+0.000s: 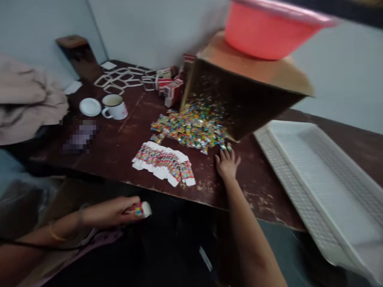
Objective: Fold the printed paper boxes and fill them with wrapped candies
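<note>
My left hand (119, 213) is closed around a small printed box (139, 210) with a white open end, held below the table's front edge. On the dark red table, my right hand (227, 164) lies with its fingers spread, the fingertips beside a few wrapped candies at the right end of a heap of candies (194, 127). The heap spills from a cardboard box (257, 75) lying on its side. A fanned row of flat printed small boxes (163, 161) lies left of my right hand.
A pink-red basin (269, 32) stands on the cardboard box. White plastic trays (326, 179) lie at the right. An enamel mug (115, 107), a white lid (90, 107), red packets (172, 91) and white-edged frames (119, 79) are at the back left. Cloth (26, 99) hangs far left.
</note>
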Motion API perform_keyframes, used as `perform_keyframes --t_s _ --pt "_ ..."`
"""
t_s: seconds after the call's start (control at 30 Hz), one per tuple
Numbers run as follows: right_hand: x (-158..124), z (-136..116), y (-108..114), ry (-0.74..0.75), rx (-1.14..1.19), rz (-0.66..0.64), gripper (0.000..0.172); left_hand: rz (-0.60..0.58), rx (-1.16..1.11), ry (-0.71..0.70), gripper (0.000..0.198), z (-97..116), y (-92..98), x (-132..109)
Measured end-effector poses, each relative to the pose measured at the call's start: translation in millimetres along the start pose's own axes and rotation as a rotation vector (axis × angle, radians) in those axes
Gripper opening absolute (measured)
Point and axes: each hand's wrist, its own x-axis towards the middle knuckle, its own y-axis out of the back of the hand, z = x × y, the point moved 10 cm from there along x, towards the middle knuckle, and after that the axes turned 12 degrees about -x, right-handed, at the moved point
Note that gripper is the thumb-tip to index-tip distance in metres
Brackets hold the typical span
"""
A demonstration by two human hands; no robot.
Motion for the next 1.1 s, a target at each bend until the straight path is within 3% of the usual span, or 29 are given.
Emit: perform_keyframes --t_s 0.17,0.27,0.37,0.53,0.7,0.77,0.87,0.97,1.1 --pt "-114.2 -41.4 11.5 0.107 -0.014 0.149 0.057 -0.161 -0.328 -0.049 0.027 29.0 -45.3 32.5" --pt "-152.7 -61.1 28.6 0.155 0.093 0.161 0.063 -0.160 -0.654 -0.003 0.034 33.0 -65.0 64.9" --pt "-159.3 -72.7 33.4 0.201 0.140 0.136 0.064 -0.171 -0.807 0.038 0.045 35.7 -71.5 94.9" --pt "-182.9 -76.9 27.7 0.329 0.241 0.052 0.049 -0.087 -0.773 0.049 0.050 33.9 -50.1 112.2" --pt "-206.0 -75.4 65.1 0.148 0.740 0.042 0.021 -0.061 -0.695 0.041 0.055 27.4 -51.6 104.9" --pt "-196.5 -82.1 77.6 0.060 0.932 -0.029 0.021 -0.070 -0.620 0.012 0.055 29.5 -60.1 104.7" --pt "-171.8 -93.9 91.5 0.014 1.023 -0.112 0.020 -0.077 -0.521 -0.052 0.052 37.8 -68.4 103.9" --pt "-155.1 -108.0 107.6 0.145 0.958 -0.086 0.009 -0.046 -0.507 -0.060 0.050 40.1 -65.1 100.6" --pt "-163.0 -134.8 119.0 0.374 0.808 -0.016 0.012 0.011 -0.539 -0.017 0.048 31.3 -55.8 96.8"
